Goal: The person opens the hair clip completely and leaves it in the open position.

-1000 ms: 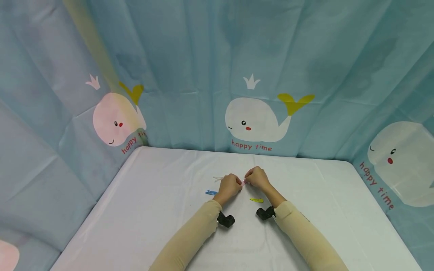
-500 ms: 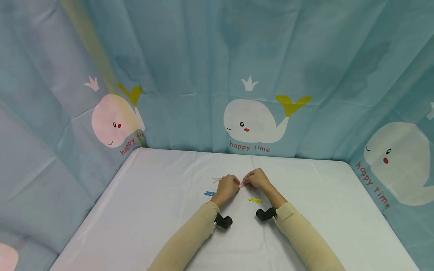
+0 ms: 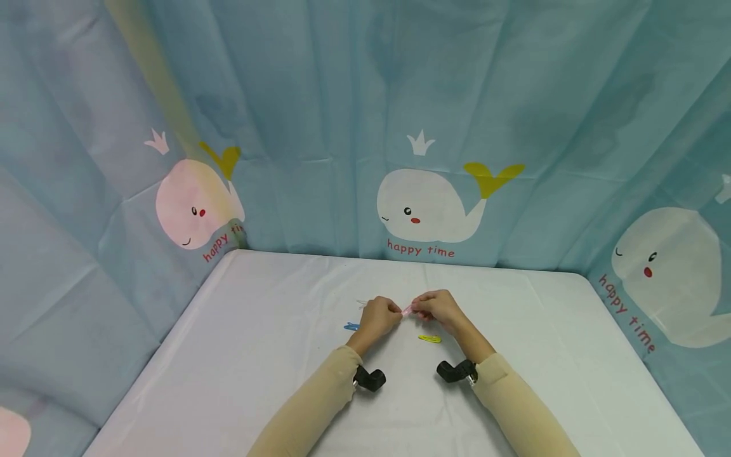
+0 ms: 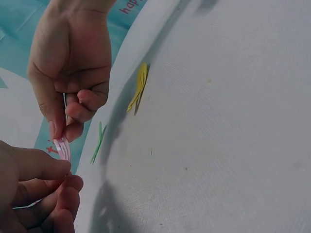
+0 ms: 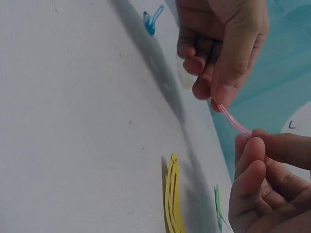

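Between my two hands, a pink snap hair clip [image 3: 407,310] is held above the white table. My left hand [image 3: 379,319] pinches one end with thumb and forefinger. The other end is pinched by my right hand [image 3: 441,309]. In the right wrist view the slotted pink hair clip [image 5: 235,122] stretches between both sets of fingertips. A yellow hair clip [image 3: 430,339] lies on the cloth just below the right hand. Beside the left wrist rests a blue hair clip [image 3: 351,326], partly hidden.
A whitish thin item [image 3: 362,303] lies behind the left hand, too small to make out. The left wrist view has a green hair clip [image 4: 98,143] on the white cloth [image 4: 218,121]. A blue whale-print curtain [image 3: 308,203] borders the table's far edge.
The right hand has turned a little and its wrist has moved right, while the left wrist has shifted slightly left. More of the pink hair clip shows between the hands.
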Available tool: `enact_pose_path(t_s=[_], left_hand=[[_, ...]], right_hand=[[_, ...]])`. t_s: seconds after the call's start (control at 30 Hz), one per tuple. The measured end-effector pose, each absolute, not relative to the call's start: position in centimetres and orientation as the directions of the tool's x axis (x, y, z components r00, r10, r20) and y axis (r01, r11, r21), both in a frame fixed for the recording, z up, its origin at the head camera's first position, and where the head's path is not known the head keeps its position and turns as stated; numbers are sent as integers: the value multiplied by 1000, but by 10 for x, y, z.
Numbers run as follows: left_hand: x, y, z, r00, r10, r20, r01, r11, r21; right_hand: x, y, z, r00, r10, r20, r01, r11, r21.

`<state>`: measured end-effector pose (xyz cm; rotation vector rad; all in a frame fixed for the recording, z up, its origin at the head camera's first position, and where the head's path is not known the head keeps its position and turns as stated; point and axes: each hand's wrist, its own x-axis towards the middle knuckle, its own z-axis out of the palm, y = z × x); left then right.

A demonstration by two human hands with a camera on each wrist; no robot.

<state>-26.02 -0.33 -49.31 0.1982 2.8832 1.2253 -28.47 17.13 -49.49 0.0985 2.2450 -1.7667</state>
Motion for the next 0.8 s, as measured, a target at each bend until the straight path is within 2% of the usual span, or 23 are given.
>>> enact_pose_path(t_s=[0.2,0.47,0.8], left_hand=[[-256,-5,-492,-990,111,85,136,635,760],[-253,-10,-491,-991,133,8,73,493,867],[-251,-17,-491,-985,162,-50,19,401,916]], right_hand=[[-277,172,-495,-958,-113,-262,243,158,-957],[-266,175,-493,-953,-127,-275,267,80,-960],[-256,175,-492,-935,-214,-283,281,38,-959]])
